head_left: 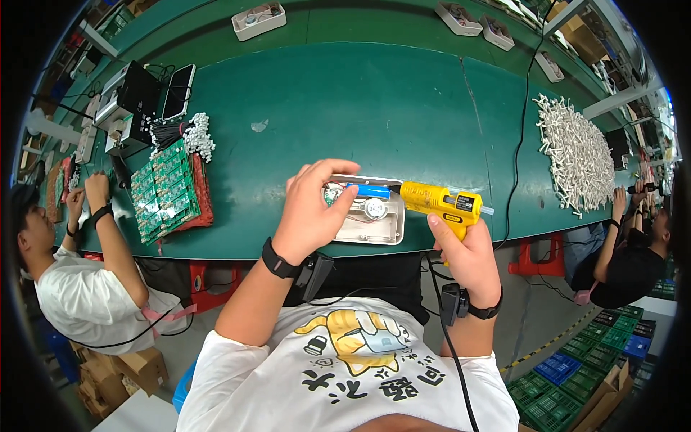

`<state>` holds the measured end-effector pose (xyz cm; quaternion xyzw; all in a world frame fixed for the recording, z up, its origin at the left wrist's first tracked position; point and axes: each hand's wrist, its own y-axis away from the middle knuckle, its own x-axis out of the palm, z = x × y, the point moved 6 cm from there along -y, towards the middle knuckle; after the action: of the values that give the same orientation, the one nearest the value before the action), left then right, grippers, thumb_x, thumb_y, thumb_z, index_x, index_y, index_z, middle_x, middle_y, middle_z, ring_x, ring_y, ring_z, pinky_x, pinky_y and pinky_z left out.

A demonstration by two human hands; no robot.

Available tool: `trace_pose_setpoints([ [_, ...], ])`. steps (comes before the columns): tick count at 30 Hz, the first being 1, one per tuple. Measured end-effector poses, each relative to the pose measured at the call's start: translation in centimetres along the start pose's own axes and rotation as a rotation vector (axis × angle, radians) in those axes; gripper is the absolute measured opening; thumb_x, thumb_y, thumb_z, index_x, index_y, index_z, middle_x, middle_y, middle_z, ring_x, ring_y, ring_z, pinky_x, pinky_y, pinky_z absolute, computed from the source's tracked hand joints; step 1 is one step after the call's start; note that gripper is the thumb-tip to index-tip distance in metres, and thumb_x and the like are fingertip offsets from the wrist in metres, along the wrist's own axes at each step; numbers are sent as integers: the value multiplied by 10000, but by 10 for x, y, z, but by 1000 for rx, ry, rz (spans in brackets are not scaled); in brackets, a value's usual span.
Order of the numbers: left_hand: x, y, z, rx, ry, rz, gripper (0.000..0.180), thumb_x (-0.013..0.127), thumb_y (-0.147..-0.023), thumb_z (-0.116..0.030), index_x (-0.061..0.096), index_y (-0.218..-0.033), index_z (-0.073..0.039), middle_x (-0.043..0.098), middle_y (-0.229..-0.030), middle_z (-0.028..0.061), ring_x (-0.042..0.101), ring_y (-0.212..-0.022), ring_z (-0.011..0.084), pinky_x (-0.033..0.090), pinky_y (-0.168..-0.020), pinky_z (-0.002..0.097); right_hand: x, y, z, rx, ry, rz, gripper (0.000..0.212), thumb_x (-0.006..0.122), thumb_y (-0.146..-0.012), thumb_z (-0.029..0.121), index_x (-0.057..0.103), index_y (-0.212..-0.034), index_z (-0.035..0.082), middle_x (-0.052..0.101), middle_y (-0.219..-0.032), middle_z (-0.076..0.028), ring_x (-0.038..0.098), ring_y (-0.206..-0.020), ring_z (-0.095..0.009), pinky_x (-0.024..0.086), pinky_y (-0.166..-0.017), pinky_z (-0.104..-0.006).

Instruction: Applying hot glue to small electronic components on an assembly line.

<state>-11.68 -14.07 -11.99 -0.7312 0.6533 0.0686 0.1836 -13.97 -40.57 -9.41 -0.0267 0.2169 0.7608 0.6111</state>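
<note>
Mid-frame, your left hand (pixel 311 213) grips the case (pixel 367 234), thumb at the battery (pixel 373 191); your right hand (pixel 469 253) holds the glue gun (pixel 430 196), tip by the battery's right end. Apparently you're gluing; next likely calls for a steady battery.

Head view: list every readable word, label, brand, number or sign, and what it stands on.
White shirt: large dark characters beside a cartoon cat; legible, not transcribed here.
Yellow glue gun: dark label with light print, too small to read.
Round component: faint marking, too small to read.
</note>
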Motion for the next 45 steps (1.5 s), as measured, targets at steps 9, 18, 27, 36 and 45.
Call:
trace_pose_setpoints([
  [9, 7, -7, 2, -40, -177, 197, 198, 743, -919, -31, 797, -1096, -101, 681, -968, 53, 665, -970, 212, 530, -925, 371, -5, 16, -1, -32, 8, -52, 304, 715, -1042, 267, 718, -1179, -5, 676, -784, -2, 547, -569, -48, 435, -497, -231],
  [18, 3, -12, 1, 54, -209, 108, 192, 767, -894, -88, 796, -1080, -124, 714, -1003, 43, 677, -985, 237, 506, -944, 401, -3, 6, -1, -180, 124, -56, 259, 705, -1051, 234, 707, -1185, 13, 685, -826, 11, 566, -615, -41, 435, -527, -223],
  [27, 21, -5, 13, 25, -112, 2, 146, 802, -717, -278, 774, -848, -219, 735, -868, -16, 649, -997, 255, 409, -921, 446, -21, 12, -27, -49, -59, 39, 501, 771, -1002, 364, 590, -1352, 54, 693, -1162, -142, 603, -834, -188, 536, -745, -385],
  [36, 13, -6, 16, -22, -87, 74, 131, 805, -770, -261, 768, -873, -188, 727, -902, -38, 614, -1033, 213, 368, -958, 407, -22, 16, -21, 112, 10, -45, 722, 832, -950, 452, 546, -1429, -7, 712, -1149, -142, 645, -889, -207, 559, -758, -389],
  [45, 18, -10, 20, -40, -113, 52, 154, 846, -740, -278, 786, -863, -208, 756, -882, -48, 628, -1043, 185, 346, -969, 390, -15, 19, -29, 88, -78, 2, 680, 824, -956, 460, 590, -1386, -12, 694, -1158, -138, 631, -913, -200, 558, -761, -373],
])
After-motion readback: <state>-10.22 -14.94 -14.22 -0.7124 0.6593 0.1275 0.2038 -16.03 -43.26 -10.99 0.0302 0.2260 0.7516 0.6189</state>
